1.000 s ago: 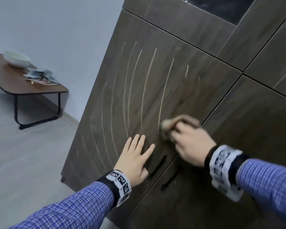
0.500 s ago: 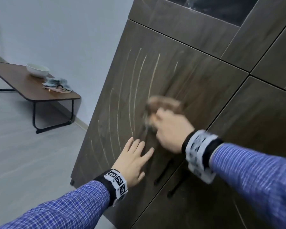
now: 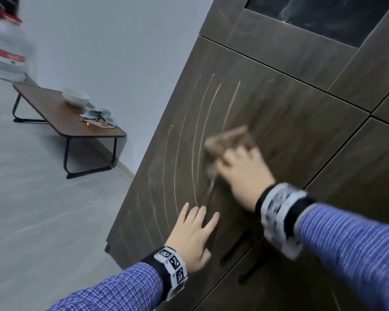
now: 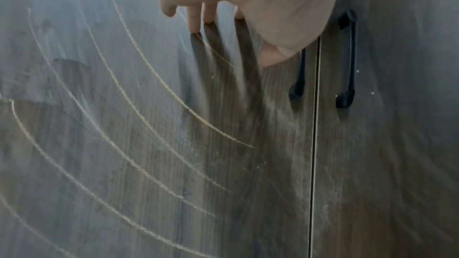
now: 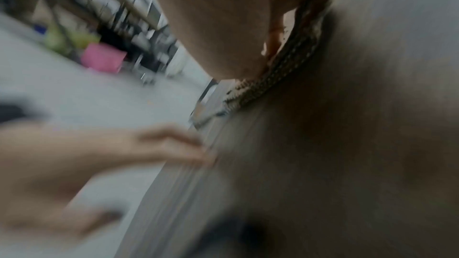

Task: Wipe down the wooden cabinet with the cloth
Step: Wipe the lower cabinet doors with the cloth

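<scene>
A dark wooden cabinet (image 3: 290,113) fills the right of the head view, its left door marked with several pale curved chalk lines (image 3: 208,122). My right hand (image 3: 240,176) grips a brown cloth (image 3: 229,140) and presses it against that door, blurred by motion. In the right wrist view the cloth (image 5: 290,56) shows as a woven edge squeezed between hand and wood. My left hand (image 3: 193,234) lies flat on the door below, fingers spread and straight. In the left wrist view its fingertips (image 4: 196,24) touch the wood among the chalk lines (image 4: 139,117).
Two black door handles (image 4: 345,60) sit either side of the door seam, just right of my left hand. A low brown table (image 3: 76,124) by the wall carries a white bowl (image 3: 75,99) and crumpled rags (image 3: 99,117). Grey floor spreads to the left.
My right hand has swept the cloth up and leftwards across the door, erasing the rightmost chalk lines. My left hand has stayed flat in the same spot.
</scene>
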Demonstrator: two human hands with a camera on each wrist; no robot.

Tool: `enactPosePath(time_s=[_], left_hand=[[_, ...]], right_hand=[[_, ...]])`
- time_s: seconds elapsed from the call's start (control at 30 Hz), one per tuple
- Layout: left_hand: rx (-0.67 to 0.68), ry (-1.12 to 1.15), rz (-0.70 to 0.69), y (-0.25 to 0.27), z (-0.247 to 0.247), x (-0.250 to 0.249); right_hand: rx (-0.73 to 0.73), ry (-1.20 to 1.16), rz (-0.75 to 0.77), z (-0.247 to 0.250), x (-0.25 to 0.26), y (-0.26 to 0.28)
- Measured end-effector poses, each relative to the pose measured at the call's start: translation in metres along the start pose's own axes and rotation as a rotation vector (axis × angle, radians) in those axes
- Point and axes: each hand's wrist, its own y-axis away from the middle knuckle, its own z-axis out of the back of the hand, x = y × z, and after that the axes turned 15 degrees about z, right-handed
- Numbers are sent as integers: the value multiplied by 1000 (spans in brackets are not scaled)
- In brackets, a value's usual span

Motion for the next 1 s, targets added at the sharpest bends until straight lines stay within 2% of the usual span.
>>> enactPosePath(time_s=[0.07, 0.13, 0.17, 0.23, 0.33, 0.4, 0.47, 0.6, 0.63, 0.7, 0.77, 0.87, 0.9, 0.97, 1.0], left_hand=[[-13, -7, -20, 0, 0, 3], [-24, -22, -33, -2, 2, 6], [-23, -22, -31, -3, 3, 7], [-22, -9, -26, -6, 5, 9], [-2, 26, -15, -5, 5, 6], [12, 37, -14, -4, 5, 6], [9, 18, -25, -5, 5, 10], [12, 1, -21, -7, 6, 21], [24, -6, -18, -7, 7, 25], [33, -20, -26, -7, 7, 32], [32, -34, -44, -8, 7, 36], [6, -12, -45, -11, 6, 38], [-1, -5, -44, -11, 5, 38], [-4, 5, -46, -10, 4, 36], [-1, 2, -46, -9, 3, 35]], right_hand=[[120, -89, 168, -23, 46, 20], [105, -122, 250, -26, 45, 19], [87, -95, 218, -18, 30, 10], [33, -11, 59, 3, -15, -16], [-101, 14, -342, 45, -86, -60], [-132, 17, -436, 52, -92, -79], [-49, 29, -332, 41, -61, -83], [184, -119, 118, -6, 47, -49], [233, -157, 190, -11, 57, -43], [225, -148, 247, -6, 45, -48], [142, -54, 132, 8, 4, -71], [-23, 8, -244, 43, -76, -113], [-58, -11, -328, 52, -92, -126], [-51, -22, -381, 59, -91, -141], [-25, -11, -336, 55, -75, -143]])
